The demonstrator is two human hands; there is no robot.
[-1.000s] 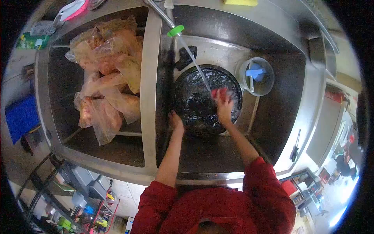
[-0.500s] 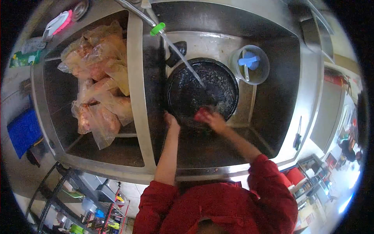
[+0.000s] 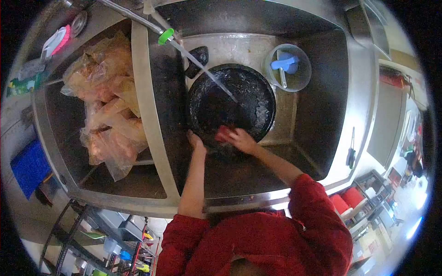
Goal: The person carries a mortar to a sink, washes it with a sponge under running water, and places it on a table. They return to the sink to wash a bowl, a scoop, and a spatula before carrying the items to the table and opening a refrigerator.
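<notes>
Left hand (image 3: pixel 196 140) touches the near left rim of the black pan (image 3: pixel 244 87), its grip unclear; right hand (image 3: pixel 243 140), apart from it, is closed on a red pad (image 3: pixel 223 133) at the pan's near side; water (image 3: pixel 207 73) lands beyond both hands; scrubbing appears in hand; a further stroke calls for steady rim support and even pad pressure.

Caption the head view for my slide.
Right hand scrubs a black pan with a red pad under running water.
</notes>
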